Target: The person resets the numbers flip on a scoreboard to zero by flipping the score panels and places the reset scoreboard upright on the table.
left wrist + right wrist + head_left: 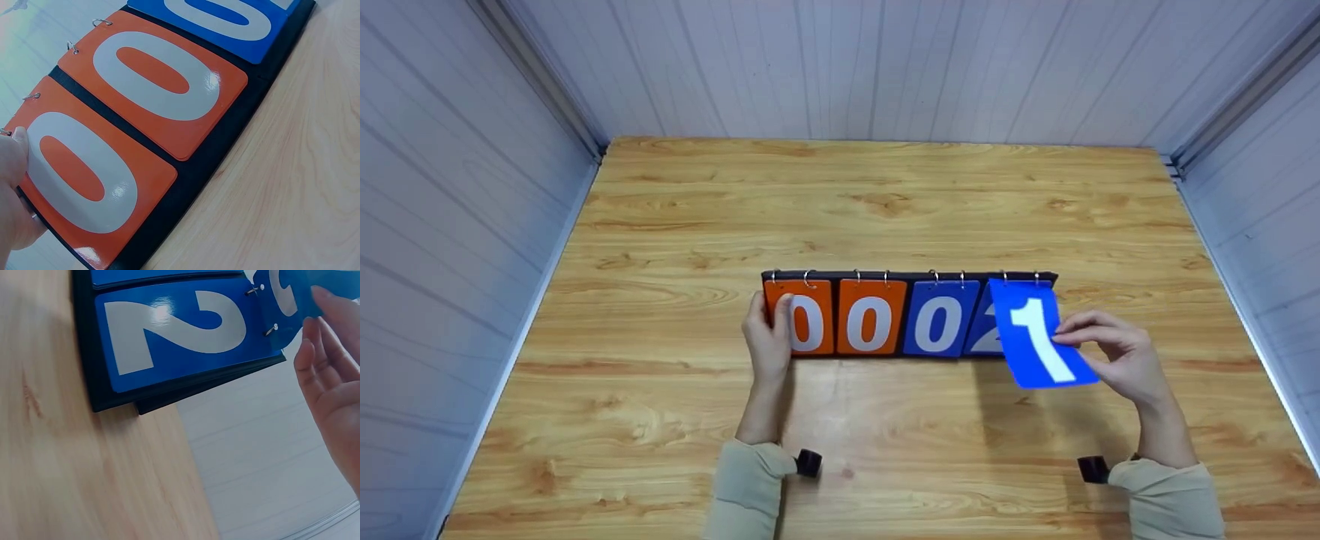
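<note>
A black flip scoreboard [907, 276] lies on the wooden table [885, 202] and shows two orange 0 cards [810, 324], then a blue 0 card [937, 324]. My left hand [769, 311] grips the board's left end, thumb lying on the first orange 0 [84, 174]. Its palm [11, 185] fills the left edge of the left wrist view. My right hand [1069, 336] pinches the blue 1 card [1039, 337], lifted on its rings and tilted. Under it a blue 2 card [180, 332] is uncovered. The right fingers [315, 337] touch the raised card [298, 292].
White panelled walls [472, 225] close in the table on the left, back and right. Bare wood lies behind the board and in front of it, between my sleeves [750, 480]. A small black device [808, 463] sits at each wrist.
</note>
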